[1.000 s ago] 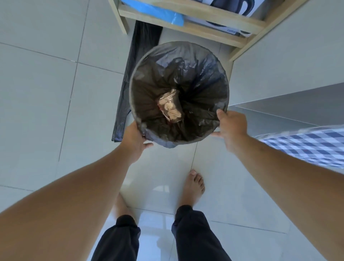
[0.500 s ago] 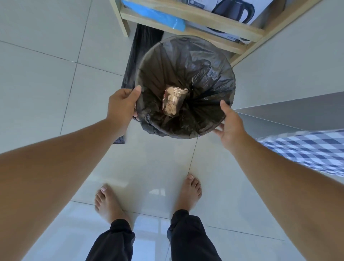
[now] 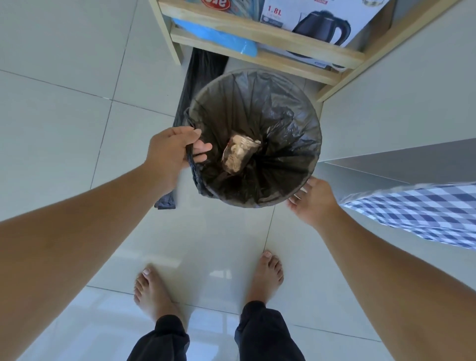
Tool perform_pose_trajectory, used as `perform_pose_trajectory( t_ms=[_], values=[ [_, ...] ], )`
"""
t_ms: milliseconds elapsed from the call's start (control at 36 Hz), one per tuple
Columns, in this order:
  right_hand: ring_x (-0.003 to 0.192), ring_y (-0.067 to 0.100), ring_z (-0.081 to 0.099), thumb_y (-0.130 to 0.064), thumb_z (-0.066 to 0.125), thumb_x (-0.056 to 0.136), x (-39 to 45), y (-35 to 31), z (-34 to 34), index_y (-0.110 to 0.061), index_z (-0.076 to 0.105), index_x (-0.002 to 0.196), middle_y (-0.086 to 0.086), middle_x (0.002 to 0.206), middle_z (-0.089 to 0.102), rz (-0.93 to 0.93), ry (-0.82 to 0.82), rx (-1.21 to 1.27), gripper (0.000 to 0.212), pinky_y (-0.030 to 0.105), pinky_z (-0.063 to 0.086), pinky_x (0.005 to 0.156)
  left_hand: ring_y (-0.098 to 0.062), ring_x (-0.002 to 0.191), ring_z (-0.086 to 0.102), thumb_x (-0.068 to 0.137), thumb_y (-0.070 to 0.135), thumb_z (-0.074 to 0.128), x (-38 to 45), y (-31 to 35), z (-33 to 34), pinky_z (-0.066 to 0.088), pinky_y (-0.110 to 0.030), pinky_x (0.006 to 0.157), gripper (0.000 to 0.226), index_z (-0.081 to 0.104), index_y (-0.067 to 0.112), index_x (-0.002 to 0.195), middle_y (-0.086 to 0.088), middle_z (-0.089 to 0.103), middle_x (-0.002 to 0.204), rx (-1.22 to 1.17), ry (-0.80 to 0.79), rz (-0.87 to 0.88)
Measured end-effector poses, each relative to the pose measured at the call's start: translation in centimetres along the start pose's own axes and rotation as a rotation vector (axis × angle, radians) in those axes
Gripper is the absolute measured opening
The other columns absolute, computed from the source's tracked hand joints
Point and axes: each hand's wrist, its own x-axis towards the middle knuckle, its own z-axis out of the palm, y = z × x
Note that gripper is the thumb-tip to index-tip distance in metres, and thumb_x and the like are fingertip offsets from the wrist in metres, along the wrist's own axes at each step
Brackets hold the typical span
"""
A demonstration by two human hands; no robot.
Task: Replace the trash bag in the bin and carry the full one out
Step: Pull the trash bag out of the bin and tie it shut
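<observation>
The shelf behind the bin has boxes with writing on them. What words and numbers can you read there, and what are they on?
"1.8L": on the white kettle box on the wooden shelf, above the kettle picture.
Small print under "1.8L": too small to read.
Red label with white letters at the top edge: cut off and upside down, not readable.
Black bag in the bin and blue packet: no writing visible.

The trash bag (image 3: 270,108) is glossy black, holding a tan crumpled wrapper (image 3: 238,154). The floor (image 3: 64,128) is pale grey-green tile. A cloth (image 3: 425,211) is blue-and-white checked; the shelf (image 3: 257,33) is light wood, carrying a bright blue bag (image 3: 221,38).
</observation>
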Motion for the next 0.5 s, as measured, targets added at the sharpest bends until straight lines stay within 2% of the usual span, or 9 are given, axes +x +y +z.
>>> perform_pose_trajectory(
  t_ms=[83, 111, 167, 222, 306, 389, 417, 472, 500],
  values=[
    [0.098, 0.026, 0.061, -0.02, 0.033, 0.097, 0.7, -1.0, 1.4, -0.011, 0.062, 0.106, 0.01, 0.137, 0.056, -0.05, -0.068, -0.028, 0.031, 0.041, 0.051, 0.09, -0.03, 0.089, 0.075, 0.09, 0.01, 0.065, -0.3, 0.2, -0.8, 0.061, -0.034, 0.076, 0.019, 0.06, 0.007, 0.109, -0.01, 0.073, 0.084, 0.072, -0.123, -0.013],
    [0.095, 0.026, 0.064, -0.019, 0.032, 0.098, 0.9, -1.6, 1.9, -0.009, 0.062, 0.104, 0.008, 0.128, 0.061, -0.06, -0.069, -0.016, 0.032, 0.04, 0.054, 0.088, -0.029, 0.089, 0.075, 0.091, 0.011, 0.064, -0.3, 0.2, -0.9, 0.06, -0.033, 0.076, 0.019, 0.061, 0.009, 0.11, -0.01, 0.073, 0.089, 0.093, -0.15, -0.013],
    [0.102, 0.032, 0.066, -0.02, 0.04, 0.098, 1.8, -2.0, 2.4, -0.009, 0.064, 0.112, 0.011, 0.123, 0.067, -0.034, -0.034, 0.029, 0.03, 0.047, 0.055, 0.089, -0.026, 0.085, 0.075, 0.092, 0.012, 0.062, 0.0, 0.4, -1.3, 0.059, -0.034, 0.079, 0.015, 0.062, 0.012, 0.108, -0.01, 0.074, 0.093, 0.128, -0.184, -0.02],
    [0.106, 0.035, 0.066, -0.017, 0.05, 0.093, 2.3, -2.3, 2.2, -0.012, 0.066, 0.116, 0.013, 0.118, 0.07, -0.009, 0.003, 0.018, 0.028, 0.053, 0.053, 0.093, -0.022, 0.072, 0.072, 0.093, 0.013, 0.062, 0.2, 0.5, -1.4, 0.058, -0.032, 0.074, 0.014, 0.062, 0.014, 0.107, -0.009, 0.074, 0.093, 0.154, -0.204, -0.028],
    [0.103, 0.03, 0.069, -0.011, 0.052, 0.092, 2.7, -2.4, 1.8, -0.008, 0.067, 0.112, 0.012, 0.11, 0.073, -0.021, -0.017, -0.009, 0.025, 0.05, 0.054, 0.092, -0.014, 0.057, 0.063, 0.094, 0.014, 0.059, 0.4, 0.4, -1.2, 0.053, -0.025, 0.06, 0.011, 0.063, 0.014, 0.105, -0.006, 0.074, 0.087, 0.192, -0.212, -0.027],
    [0.076, 0.022, 0.059, -0.005, 0.047, 0.091, 2.4, -2.4, 1.3, -0.009, 0.061, 0.088, 0.01, 0.081, 0.063, -0.044, -0.043, -0.055, 0.016, 0.031, 0.058, 0.072, -0.01, 0.05, 0.055, 0.096, 0.016, 0.056, 0.5, 0.3, -1.1, 0.047, -0.02, 0.052, 0.014, 0.062, 0.012, 0.109, -0.001, 0.073, 0.079, 0.197, -0.188, -0.034],
    [0.074, 0.022, 0.055, -0.004, 0.045, 0.09, 2.3, -2.4, 1.0, -0.01, 0.059, 0.086, 0.01, 0.078, 0.059, -0.054, -0.049, -0.076, 0.016, 0.029, 0.057, 0.071, -0.009, 0.048, 0.053, 0.096, 0.016, 0.056, 0.5, 0.3, -1.0, 0.045, -0.02, 0.05, 0.017, 0.061, 0.011, 0.111, 0.0, 0.073, 0.077, 0.184, -0.18, -0.04],
    [0.077, 0.024, 0.056, -0.001, 0.047, 0.087, 2.0, -2.3, 0.3, -0.007, 0.059, 0.087, 0.013, 0.08, 0.059, -0.072, -0.085, -0.055, 0.014, 0.035, 0.056, 0.087, -0.009, 0.047, 0.051, 0.096, 0.013, 0.055, 0.3, 0.5, -0.8, 0.043, -0.02, 0.048, 0.017, 0.06, 0.01, 0.112, -0.001, 0.072, 0.074, 0.139, -0.175, -0.055],
    [0.076, 0.024, 0.057, 0.0, 0.048, 0.086, 1.8, -2.3, 0.0, -0.005, 0.058, 0.086, 0.014, 0.079, 0.058, -0.091, -0.107, -0.022, 0.012, 0.036, 0.056, 0.089, -0.01, 0.048, 0.053, 0.096, 0.011, 0.055, 0.2, 0.5, -0.6, 0.043, -0.021, 0.049, 0.015, 0.059, 0.011, 0.11, -0.002, 0.072, 0.073, 0.106, -0.18, -0.066]
  ],
)
